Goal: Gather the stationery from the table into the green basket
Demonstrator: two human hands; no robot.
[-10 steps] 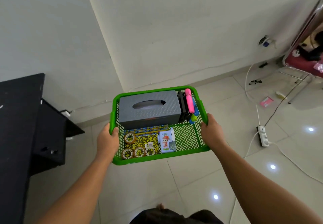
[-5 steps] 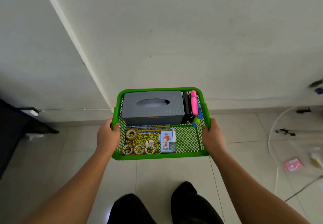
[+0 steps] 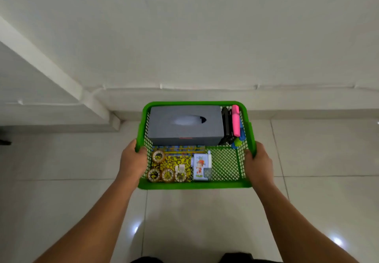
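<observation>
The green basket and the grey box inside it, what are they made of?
The green basket looks like moulded plastic, slightly glossy, with lattice-holed walls and a smooth thick rim. The grey box is harder to tell: maybe matte plastic or covered card. Its flat dull top has an oval slot.

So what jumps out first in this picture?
A bright green basket held out over the tiled floor, the left hand and right hand gripping its sides. Inside, a grey tissue box fills the far half, a pink highlighter lies at its right.
</observation>
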